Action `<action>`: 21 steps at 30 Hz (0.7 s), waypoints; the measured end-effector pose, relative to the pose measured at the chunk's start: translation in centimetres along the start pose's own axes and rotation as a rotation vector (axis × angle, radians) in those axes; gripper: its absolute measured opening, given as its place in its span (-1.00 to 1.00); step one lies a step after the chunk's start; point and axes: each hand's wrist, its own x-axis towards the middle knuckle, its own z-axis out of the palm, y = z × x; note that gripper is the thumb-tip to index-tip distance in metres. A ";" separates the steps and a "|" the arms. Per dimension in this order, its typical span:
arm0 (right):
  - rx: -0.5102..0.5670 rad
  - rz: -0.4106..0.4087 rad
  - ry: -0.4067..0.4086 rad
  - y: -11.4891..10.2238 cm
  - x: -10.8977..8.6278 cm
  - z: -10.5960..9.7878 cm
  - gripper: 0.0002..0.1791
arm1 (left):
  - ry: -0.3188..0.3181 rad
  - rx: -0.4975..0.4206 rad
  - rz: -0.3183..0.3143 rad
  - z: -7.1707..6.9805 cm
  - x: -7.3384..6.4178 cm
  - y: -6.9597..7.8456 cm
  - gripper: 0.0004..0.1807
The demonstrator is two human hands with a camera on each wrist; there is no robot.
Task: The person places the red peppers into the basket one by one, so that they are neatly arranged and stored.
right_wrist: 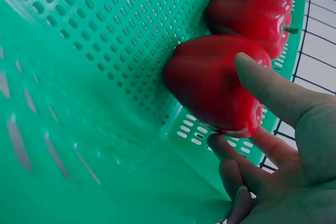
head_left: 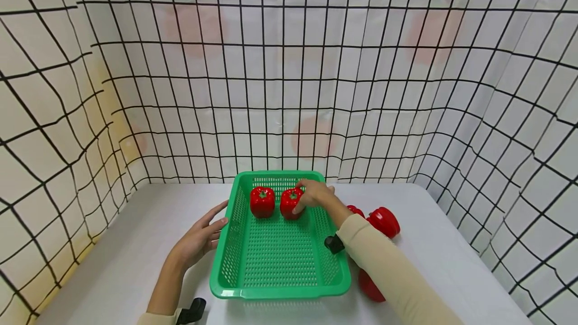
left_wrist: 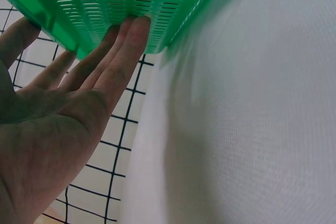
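A green perforated plastic basket (head_left: 280,292) stands in front of me with two red bell peppers at its far end. My left hand (head_left: 198,240) is at the basket's left side; in the left wrist view its straight fingers (left_wrist: 118,66) touch the perforated wall from outside. Inside, my right hand (head_left: 313,194) holds the right-hand bell pepper (head_left: 289,204) between thumb and fingers. The thumb (right_wrist: 268,85) lies on that pepper in the right wrist view, the other fingers on its far side. Close beside it stands the other bell pepper (head_left: 262,202), stem up.
Right of the basket, more red bell peppers (head_left: 384,222) lie on the white table (head_left: 433,265), partly hidden by the right sleeve (head_left: 393,270). Black grid netting (head_left: 284,79) surrounds the back and sides, with pale walls behind it.
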 end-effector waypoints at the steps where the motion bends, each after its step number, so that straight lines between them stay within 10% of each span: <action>1: 0.008 -0.006 -0.006 0.0 0.0 -0.1 -0.11 | 0.002 -0.001 -0.002 0.0 0.0 0.0 -0.29; 11: 0.233 -0.047 -0.105 0.9 -0.9 -1.9 -0.13 | 0.014 -0.009 -0.012 0.0 0.2 -0.1 -0.28; 21: 0.202 -0.156 -0.078 2.7 -3.6 -4.6 -0.12 | 0.016 -0.019 -0.023 0.0 0.2 0.1 -0.28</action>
